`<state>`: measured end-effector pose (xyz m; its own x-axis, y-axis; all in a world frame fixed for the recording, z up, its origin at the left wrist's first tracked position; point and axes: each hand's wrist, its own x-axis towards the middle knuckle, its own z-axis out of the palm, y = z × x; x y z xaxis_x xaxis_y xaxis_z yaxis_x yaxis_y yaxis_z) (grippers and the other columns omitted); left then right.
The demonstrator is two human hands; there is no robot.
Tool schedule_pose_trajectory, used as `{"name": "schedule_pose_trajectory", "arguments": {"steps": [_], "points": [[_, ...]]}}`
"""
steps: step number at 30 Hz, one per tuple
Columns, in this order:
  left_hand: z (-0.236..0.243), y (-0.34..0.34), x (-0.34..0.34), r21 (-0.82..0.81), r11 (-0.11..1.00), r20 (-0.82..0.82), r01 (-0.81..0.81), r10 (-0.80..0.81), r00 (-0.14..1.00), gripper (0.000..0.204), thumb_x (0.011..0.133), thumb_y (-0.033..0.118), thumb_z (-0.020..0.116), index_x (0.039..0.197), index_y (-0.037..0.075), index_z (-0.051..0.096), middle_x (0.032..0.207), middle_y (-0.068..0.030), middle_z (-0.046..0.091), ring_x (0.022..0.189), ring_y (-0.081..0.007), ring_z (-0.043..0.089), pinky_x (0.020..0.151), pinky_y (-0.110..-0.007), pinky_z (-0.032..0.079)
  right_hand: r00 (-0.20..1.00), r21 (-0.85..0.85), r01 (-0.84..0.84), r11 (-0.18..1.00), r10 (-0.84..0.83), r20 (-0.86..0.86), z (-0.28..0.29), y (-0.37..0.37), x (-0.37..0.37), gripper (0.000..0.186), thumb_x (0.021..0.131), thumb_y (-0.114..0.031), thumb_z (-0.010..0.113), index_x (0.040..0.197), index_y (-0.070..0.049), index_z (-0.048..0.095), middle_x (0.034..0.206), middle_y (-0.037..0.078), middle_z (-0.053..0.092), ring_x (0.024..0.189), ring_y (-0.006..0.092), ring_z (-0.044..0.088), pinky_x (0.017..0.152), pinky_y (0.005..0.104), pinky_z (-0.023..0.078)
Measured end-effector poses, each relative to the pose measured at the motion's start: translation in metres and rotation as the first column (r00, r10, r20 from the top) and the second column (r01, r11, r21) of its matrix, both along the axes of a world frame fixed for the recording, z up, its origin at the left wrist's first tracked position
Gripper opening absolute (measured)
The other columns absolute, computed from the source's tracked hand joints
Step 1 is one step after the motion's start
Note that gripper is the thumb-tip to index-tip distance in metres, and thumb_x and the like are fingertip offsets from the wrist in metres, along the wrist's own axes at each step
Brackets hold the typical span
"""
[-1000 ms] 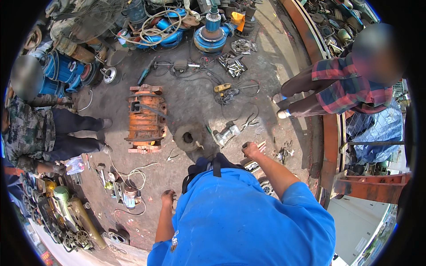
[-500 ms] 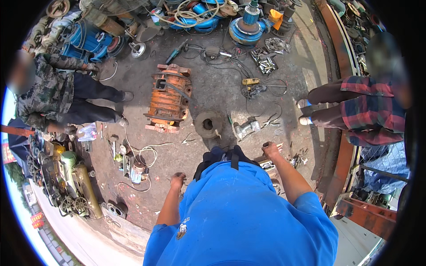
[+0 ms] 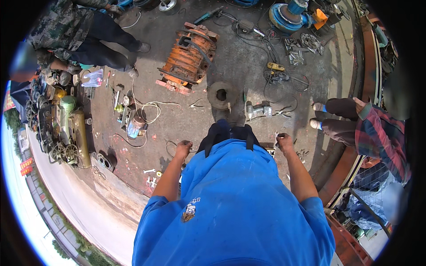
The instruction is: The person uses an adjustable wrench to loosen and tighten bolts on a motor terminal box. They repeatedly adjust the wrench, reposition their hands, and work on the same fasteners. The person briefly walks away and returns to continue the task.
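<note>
My left hand (image 3: 184, 148) hangs low beside my waist with its fingers curled; whatever it may hold is hidden. On the other side, my right hand (image 3: 284, 142) is also closed, and a thin pale piece shows at its fingertips, too small to name. Ahead of my feet a round grey metal disc (image 3: 213, 100) with a dark centre hole lies on the floor. Right of it is a grey cordless power tool (image 3: 261, 110), with pliers (image 3: 283, 112) alongside. Neither hand touches these. Beyond them rests an orange ribbed motor housing (image 3: 184, 57).
At left stands a person in camouflage (image 3: 66, 29); at right, another in a checked shirt (image 3: 377, 133). A yellow tool (image 3: 275, 66) with cables, a tray of metal parts (image 3: 294, 51) and a blue pump (image 3: 284, 18) lie ahead. Machinery with a tan cylinder (image 3: 80, 137) lines the left.
The view has swung, so the floor things appear higher and turned. My hands remain at my sides, closed. The person at right has raised a forearm.
</note>
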<state>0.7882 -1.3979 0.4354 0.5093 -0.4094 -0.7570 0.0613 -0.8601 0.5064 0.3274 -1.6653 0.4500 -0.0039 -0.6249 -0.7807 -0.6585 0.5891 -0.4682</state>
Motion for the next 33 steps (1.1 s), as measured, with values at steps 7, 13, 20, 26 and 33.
{"name": "schedule_pose_trajectory", "arguments": {"steps": [7,13,20,26,33], "points": [[-0.015,-0.002,-0.01,0.015,1.0,-0.041,0.002,-0.001,0.999,0.031,0.088,0.026,0.071,0.1,-0.003,0.072,0.084,-0.0129,0.071,0.072,-0.0192,0.064,0.066,-0.035,0.05,0.987,-0.072,-0.119,0.99,0.11,-0.12,-0.061,0.002,-0.048,0.032,0.088,-0.016,0.067,0.113,0.004,0.066,0.092,0.02,0.073,0.077,0.0277,0.073,0.072,0.0372,0.057],[-0.022,-0.003,-0.004,0.053,0.998,0.006,0.03,-0.03,1.0,0.034,0.087,0.029,0.071,0.103,-0.001,0.073,0.096,-0.0163,0.075,0.089,-0.0279,0.07,0.081,-0.038,0.053,0.998,-0.017,-0.037,0.999,0.036,-0.042,-0.023,-0.004,-0.024,0.03,0.089,-0.012,0.065,0.113,0.005,0.065,0.081,0.016,0.072,0.06,0.0208,0.069,0.058,0.0338,0.054],[-0.044,-0.038,0.019,-0.062,0.986,0.027,-0.154,0.156,0.987,0.062,0.089,0.028,0.069,0.142,0.0,0.049,0.097,-0.0192,0.073,0.08,-0.0263,0.07,0.074,-0.037,0.053,0.975,-0.03,-0.206,0.978,0.203,-0.09,-0.009,-0.009,-0.022,0.03,0.092,-0.017,0.065,0.114,0.004,0.066,0.074,0.012,0.069,0.059,0.0199,0.065,0.054,0.0317,0.051],[-0.041,-0.057,0.0,-0.068,0.978,-0.103,-0.197,0.189,0.976,0.048,0.089,0.028,0.068,0.125,-0.002,0.064,0.094,-0.0166,0.073,0.078,-0.0247,0.07,0.073,-0.036,0.053,0.978,-0.061,-0.206,0.977,0.203,-0.05,0.004,-0.03,-0.01,0.032,0.091,-0.017,0.064,0.114,0.005,0.065,0.075,0.013,0.07,0.063,0.02,0.066,0.058,0.0325,0.052],[-0.061,-0.005,-0.023,0.1,0.994,-0.071,-0.044,0.051,0.996,0.036,0.086,0.033,0.07,0.079,-0.002,0.073,0.08,-0.0197,0.072,0.075,-0.03,0.069,0.072,-0.04,0.052,0.987,-0.036,-0.16,0.986,0.16,-0.006,0.013,-0.025,0.019,0.032,0.09,-0.011,0.064,0.115,0.009,0.064,0.084,0.017,0.072,0.063,0.0211,0.069,0.058,0.0333,0.055]]}}
